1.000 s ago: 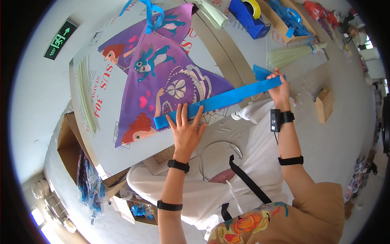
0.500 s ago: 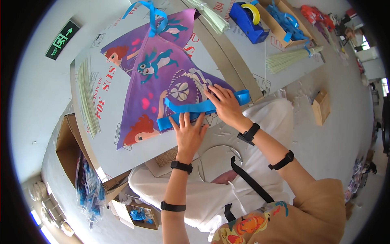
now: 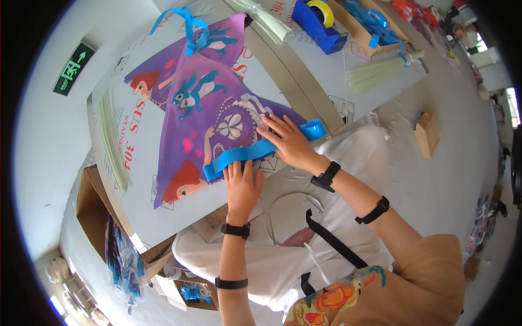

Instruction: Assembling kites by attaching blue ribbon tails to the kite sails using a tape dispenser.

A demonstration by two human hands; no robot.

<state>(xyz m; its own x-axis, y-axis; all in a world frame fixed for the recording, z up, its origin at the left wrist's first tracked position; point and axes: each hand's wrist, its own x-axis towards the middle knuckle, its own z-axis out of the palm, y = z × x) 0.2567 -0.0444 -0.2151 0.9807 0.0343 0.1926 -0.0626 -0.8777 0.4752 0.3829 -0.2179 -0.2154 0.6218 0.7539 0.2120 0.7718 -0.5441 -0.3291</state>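
Note:
A purple kite-like sheet (image 3: pixel 179 133) printed with a red-haired figure and blue animals lies on the board. Across its near edge runs a wide blue ribbon (image 3: pixel 244 154), with a loop standing up at its right end. My left hand (image 3: pixel 242 190) lies with fingers stretched at the ribbon's near edge, thumb apart. My right hand (image 3: pixel 292 144) presses spread fingers on the sheet and ribbon, just left of the loop. What lies under the fingers is hidden. Another blue ribbon (image 3: pixel 189 33) curls at the sheet's far end.
Thin pale rods (image 3: pixel 111 144) lie at the left, with another bundle (image 3: pixel 367 73) at the right. Behind are a blue tape dispenser (image 3: pixel 321 30) and a box of blue ribbon (image 3: pixel 375 41). Open cartons (image 3: pixel 95 198) stand below left; a small cardboard box (image 3: pixel 427 134) rests on the floor.
The blue ribbon, earlier folded over in two layers at its left part, now lies as one straighter strip. My left hand has moved slightly left and down. My right hand stays on the sheet.

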